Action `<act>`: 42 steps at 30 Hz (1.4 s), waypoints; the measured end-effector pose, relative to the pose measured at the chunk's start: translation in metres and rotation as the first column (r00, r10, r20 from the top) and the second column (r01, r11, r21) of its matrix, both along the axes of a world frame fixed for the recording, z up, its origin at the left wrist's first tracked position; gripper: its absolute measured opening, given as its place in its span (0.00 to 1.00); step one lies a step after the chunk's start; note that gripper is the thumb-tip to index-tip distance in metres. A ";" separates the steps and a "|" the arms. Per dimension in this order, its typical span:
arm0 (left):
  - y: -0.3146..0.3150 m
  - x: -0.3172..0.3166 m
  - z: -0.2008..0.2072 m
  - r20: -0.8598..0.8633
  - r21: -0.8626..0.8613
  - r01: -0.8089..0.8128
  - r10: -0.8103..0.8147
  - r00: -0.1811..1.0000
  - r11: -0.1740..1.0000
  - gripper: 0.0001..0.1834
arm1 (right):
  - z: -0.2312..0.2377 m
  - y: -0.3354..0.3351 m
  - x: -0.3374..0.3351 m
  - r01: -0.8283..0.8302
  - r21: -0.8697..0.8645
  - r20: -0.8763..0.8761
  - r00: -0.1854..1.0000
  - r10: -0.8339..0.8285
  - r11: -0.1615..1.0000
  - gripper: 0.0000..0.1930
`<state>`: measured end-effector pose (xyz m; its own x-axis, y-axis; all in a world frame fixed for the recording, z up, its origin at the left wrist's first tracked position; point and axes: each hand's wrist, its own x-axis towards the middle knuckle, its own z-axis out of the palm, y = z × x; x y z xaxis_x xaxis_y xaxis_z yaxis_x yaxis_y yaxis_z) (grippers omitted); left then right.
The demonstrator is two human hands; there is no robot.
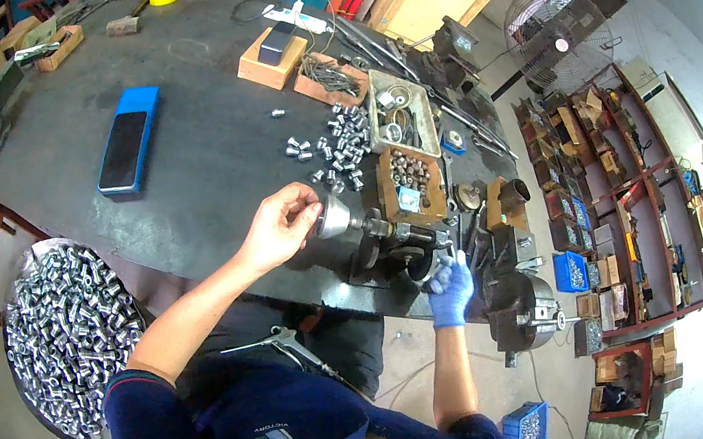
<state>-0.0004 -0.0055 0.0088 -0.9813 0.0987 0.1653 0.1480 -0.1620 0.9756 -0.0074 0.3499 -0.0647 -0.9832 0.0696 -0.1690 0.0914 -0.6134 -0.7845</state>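
My bare left hand (285, 223) holds its fingertips together at the rim of the steel cone (335, 219); I cannot tell whether they enclose a part. The cone sits at the left end of the spindle fixture (379, 227). My gloved right hand (450, 290) curls at the opposite end, probably for control, its grip hidden. Loose steel fittings (345, 143) lie beyond, presumably for reach.

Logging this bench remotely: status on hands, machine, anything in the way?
Left hand bare, fingertips pinched at metal cone. Right hand blue-gloved, at bench machine's right end. Loose metal fittings close beyond; no plain obstruction.
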 end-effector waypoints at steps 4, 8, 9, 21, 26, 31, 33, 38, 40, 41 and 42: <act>0.008 -0.002 -0.010 -0.153 0.028 -0.113 0.115 0.981 0.993 0.06 | 0.067 -0.017 0.016 0.114 0.147 -0.170 0.982 -0.088 0.983 0.20; 0.014 -0.006 -0.016 -0.202 0.042 -0.158 0.164 0.966 0.986 0.07 | 0.097 -0.020 -0.029 0.111 0.073 -0.231 0.969 -0.091 0.991 0.19; 0.015 -0.006 -0.015 -0.186 0.039 -0.163 0.167 0.968 0.986 0.07 | 0.104 -0.025 -0.036 0.164 0.108 -0.247 0.960 -0.134 0.980 0.19; 0.009 -0.006 -0.007 0.025 0.035 -0.114 0.113 0.993 0.993 0.04 | 0.083 -0.026 0.005 0.209 0.034 -0.304 0.934 -0.189 0.977 0.17; 0.008 -0.007 -0.009 0.108 0.187 -0.057 0.037 0.994 0.981 0.07 | 0.010 -0.011 0.005 0.236 0.141 0.009 0.971 -0.240 0.961 0.17; 0.005 -0.006 0.003 0.125 0.167 -0.008 -0.013 0.992 0.986 0.07 | -0.013 -0.011 -0.081 0.329 0.368 -0.013 0.937 -0.349 0.870 0.12; 0.000 -0.006 0.002 0.126 0.172 -0.002 -0.020 0.992 0.985 0.08 | -0.002 -0.008 -0.106 0.275 0.376 -0.076 0.961 -0.266 0.885 0.11; -0.006 -0.004 0.002 0.114 0.171 0.048 -0.068 0.991 0.984 0.12 | 0.072 -0.028 -0.076 0.305 0.049 -0.268 0.922 -0.281 0.951 0.15; -0.005 -0.002 0.004 0.118 0.193 0.047 -0.071 0.990 0.980 0.12 | 0.089 -0.038 -0.047 0.369 0.033 -0.332 0.881 -0.338 0.929 0.16; -0.005 -0.001 0.004 0.126 0.201 0.050 -0.076 0.989 0.978 0.12 | 0.085 -0.033 -0.037 0.355 -0.007 -0.339 0.879 -0.337 0.935 0.17; -0.005 -0.001 0.005 0.131 0.210 0.055 -0.084 0.988 0.976 0.11 | 0.082 -0.026 -0.026 0.343 -0.046 -0.350 0.874 -0.337 0.938 0.18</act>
